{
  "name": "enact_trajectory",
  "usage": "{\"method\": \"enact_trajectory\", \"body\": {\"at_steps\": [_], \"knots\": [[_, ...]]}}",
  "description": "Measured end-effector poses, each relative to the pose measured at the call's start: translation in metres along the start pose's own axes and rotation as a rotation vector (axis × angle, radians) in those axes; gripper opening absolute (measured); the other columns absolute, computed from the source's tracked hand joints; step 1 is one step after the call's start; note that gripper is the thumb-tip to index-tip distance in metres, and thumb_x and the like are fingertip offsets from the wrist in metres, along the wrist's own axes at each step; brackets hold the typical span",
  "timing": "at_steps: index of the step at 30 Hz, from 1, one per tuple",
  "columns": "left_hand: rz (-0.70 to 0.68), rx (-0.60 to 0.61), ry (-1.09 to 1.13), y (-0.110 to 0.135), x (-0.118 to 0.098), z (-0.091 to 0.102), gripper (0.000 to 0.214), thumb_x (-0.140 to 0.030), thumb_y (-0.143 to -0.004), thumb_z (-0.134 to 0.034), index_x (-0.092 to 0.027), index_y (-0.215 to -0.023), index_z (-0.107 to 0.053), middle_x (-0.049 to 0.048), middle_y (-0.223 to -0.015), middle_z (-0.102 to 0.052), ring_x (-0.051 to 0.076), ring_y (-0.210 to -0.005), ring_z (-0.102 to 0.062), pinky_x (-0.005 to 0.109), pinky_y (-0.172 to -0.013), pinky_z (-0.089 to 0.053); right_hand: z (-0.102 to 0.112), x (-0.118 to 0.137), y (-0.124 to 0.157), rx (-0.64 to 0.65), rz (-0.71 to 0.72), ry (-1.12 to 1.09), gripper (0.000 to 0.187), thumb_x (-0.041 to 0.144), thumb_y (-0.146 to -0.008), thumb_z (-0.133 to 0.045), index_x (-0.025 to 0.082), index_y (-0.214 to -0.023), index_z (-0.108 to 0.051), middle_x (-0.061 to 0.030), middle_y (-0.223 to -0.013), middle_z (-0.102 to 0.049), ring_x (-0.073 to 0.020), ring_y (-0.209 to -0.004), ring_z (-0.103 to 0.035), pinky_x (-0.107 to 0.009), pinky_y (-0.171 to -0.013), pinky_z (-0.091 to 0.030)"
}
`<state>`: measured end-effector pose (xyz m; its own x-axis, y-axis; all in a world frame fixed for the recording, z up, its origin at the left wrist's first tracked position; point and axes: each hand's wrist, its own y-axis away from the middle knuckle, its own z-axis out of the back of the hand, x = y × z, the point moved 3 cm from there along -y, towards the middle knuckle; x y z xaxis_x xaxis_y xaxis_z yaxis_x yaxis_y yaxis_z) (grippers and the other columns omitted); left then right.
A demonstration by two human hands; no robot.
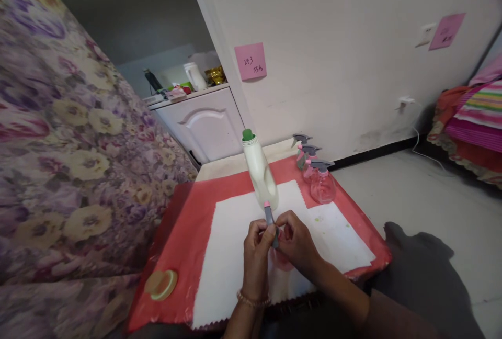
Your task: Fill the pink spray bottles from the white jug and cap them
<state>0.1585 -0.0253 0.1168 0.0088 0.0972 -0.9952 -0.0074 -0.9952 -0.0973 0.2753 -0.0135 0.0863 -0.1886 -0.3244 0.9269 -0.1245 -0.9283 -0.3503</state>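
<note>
A pink see-through spray bottle stands near the front of the white cloth, mostly hidden by my hands. Its grey trigger head has a pink nozzle that points away from me. My left hand, with a beaded bracelet at the wrist, is closed around the left side of the head. From the right, my right hand grips close to the neck with bent fingers. Just beyond them stands a tall cream jug with a handle and a green piece in its mouth.
Several pink spray bottles with grey heads line the table's right back edge. A round yellowish lid lies at the left front on the red table cover. White cloth covers the middle. A flowered curtain hangs at left.
</note>
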Motion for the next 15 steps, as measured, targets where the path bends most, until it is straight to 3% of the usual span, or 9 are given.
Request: {"method": "enact_trajectory", "body": {"at_steps": [6, 8, 12, 15], "knots": [[-0.007, -0.004, -0.002, -0.0014, 0.0026, -0.0004, 0.022, -0.04, -0.085, -0.063, -0.019, -0.083, -0.057, -0.0008, -0.08, -0.056, 0.015, -0.077, -0.052, 0.025, -0.071, -0.043, 0.0079, 0.008, -0.0054, 0.233, 0.134, -0.055, 0.015, 0.02, -0.078, -0.064, 0.021, -0.093, -0.064, -0.0001, -0.086, -0.059, -0.0125, -0.066, -0.049, -0.024, -0.06, -0.04], [-0.008, -0.017, -0.013, -0.0016, 0.0036, 0.0, 0.022, -0.04, -0.085, -0.063, -0.019, -0.083, -0.057, -0.0007, -0.081, -0.055, 0.015, -0.078, -0.051, 0.025, -0.071, -0.043, 0.0069, 0.006, -0.0052, 0.189, 0.112, -0.059, 0.01, 0.019, -0.076, -0.065, 0.02, -0.085, -0.062, 0.0012, -0.08, -0.057, -0.012, -0.063, -0.046, -0.024, -0.058, -0.038], [0.004, -0.019, -0.016, -0.001, 0.0048, 0.0009, 0.023, -0.041, -0.084, -0.064, -0.019, -0.084, -0.058, -0.0014, -0.079, -0.054, 0.015, -0.077, -0.051, 0.025, -0.07, -0.043, 0.003, 0.0004, -0.0028, 0.032, 0.002, -0.003, 0.017, 0.021, -0.069, -0.07, 0.02, -0.08, -0.057, 0.0044, -0.073, -0.052, -0.0104, -0.057, -0.041, -0.023, -0.054, -0.034], [0.007, -0.021, -0.006, -0.001, 0.0051, 0.0009, 0.023, -0.042, -0.083, -0.064, -0.019, -0.084, -0.057, -0.0018, -0.079, -0.054, 0.015, -0.075, -0.051, 0.025, -0.068, -0.042, 0.0048, 0.0023, -0.0047, 0.12, 0.005, -0.005, 0.022, 0.021, -0.069, -0.071, 0.019, -0.088, -0.06, 0.0037, -0.078, -0.054, -0.0099, -0.058, -0.042, -0.023, -0.055, -0.035]]}}
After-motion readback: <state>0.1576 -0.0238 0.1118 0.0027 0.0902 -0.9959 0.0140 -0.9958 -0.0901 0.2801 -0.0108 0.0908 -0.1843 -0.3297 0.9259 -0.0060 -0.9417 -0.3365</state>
